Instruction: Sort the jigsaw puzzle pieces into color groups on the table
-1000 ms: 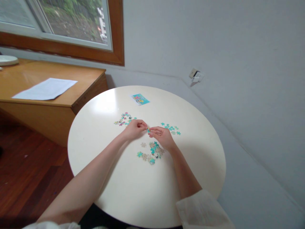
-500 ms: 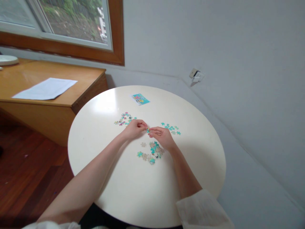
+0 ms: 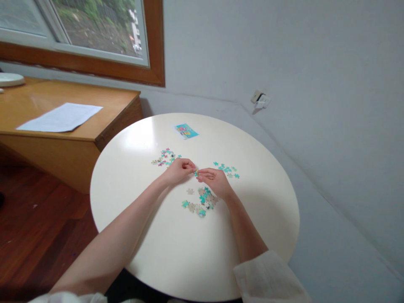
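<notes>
Between my two hands is a small teal and yellow jigsaw puzzle piece (image 3: 196, 173). My left hand (image 3: 182, 169) pinches it from the left with thumb and forefinger. From the other side, the fingertips of my right hand (image 3: 214, 180) close on it. Loose puzzle pieces (image 3: 201, 203) lie in a pile nearer to me, some grey side up and some teal. Past my left hand is a group of pink, teal and pale pieces (image 3: 166, 157). Teal pieces (image 3: 226, 169) lie beyond my right hand.
A colourful picture card (image 3: 187, 131) lies near the far edge of the round white table (image 3: 151, 252). At the left stands a wooden desk (image 3: 116, 99) with a sheet of paper (image 3: 61, 118). The wall with a socket (image 3: 260, 99) borders the table's right side.
</notes>
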`<state>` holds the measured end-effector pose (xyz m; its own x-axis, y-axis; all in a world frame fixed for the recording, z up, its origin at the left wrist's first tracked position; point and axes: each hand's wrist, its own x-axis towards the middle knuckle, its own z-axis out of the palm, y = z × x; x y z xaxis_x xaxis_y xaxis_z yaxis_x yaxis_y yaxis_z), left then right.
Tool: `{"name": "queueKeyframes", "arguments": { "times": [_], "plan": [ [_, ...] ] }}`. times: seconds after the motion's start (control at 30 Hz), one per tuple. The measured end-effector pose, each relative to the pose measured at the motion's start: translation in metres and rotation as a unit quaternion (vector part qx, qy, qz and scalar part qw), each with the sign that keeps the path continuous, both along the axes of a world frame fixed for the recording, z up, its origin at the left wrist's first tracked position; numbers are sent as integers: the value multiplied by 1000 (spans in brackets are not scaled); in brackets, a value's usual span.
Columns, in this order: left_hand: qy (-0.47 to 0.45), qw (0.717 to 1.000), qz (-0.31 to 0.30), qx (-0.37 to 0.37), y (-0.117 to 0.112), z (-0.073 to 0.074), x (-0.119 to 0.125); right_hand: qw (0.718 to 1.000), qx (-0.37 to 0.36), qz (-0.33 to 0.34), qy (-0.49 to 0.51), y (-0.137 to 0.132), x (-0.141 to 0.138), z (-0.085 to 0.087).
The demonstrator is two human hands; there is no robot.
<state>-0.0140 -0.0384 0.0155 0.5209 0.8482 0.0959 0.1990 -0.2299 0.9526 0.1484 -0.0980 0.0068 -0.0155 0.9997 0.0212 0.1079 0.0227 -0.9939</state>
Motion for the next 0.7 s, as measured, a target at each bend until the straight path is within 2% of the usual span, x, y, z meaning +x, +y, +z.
{"name": "queueKeyframes", "arguments": {
  "times": [0.4, 0.7],
  "plan": [
    [0, 1000, -16, 9, 2, -4, -1, 1000, 1, 3, -13, 1, 1, -3],
    [39, 999, -23, -8, 6, 6, -10, 1000, 2, -2, -28, 0, 3, -3]
  ]
}}
